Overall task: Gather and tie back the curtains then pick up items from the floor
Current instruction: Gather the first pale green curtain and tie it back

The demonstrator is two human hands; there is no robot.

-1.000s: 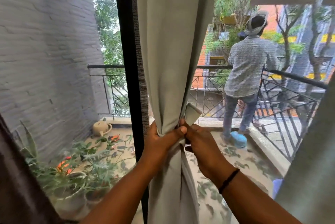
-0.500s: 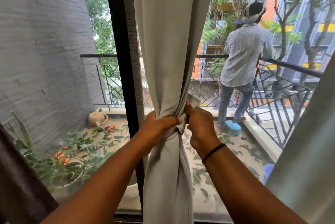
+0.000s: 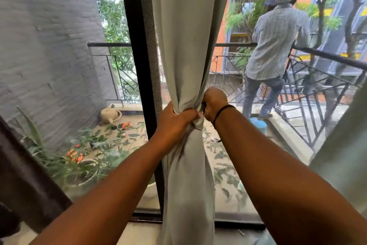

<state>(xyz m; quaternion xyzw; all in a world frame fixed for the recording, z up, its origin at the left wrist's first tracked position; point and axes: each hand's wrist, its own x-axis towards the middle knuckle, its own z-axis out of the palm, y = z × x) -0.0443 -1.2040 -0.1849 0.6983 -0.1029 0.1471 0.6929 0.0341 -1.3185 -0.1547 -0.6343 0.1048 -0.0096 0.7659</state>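
Dark curtain (image 3: 23,175) at left edge. Balcony floor behind glass: potted plant (image 3: 79,157) near L, watering can (image 3: 110,114) by far wall corner. Black window frame (image 3: 137,66) just L of pale curtain (image 3: 186,36), which hangs center, bunched at mid-height. Left hand (image 3: 174,123) wrapped around the bunch w/ thumb across front. Right hand (image 3: 213,101) curled, pinching tie strip (image 3: 199,120) at bunch's R side. Person (image 3: 276,46) at railing (image 3: 325,56), far R.

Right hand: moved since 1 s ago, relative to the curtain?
Yes. The right hand has come up from beside the left hand to sit higher against the gathered curtain.
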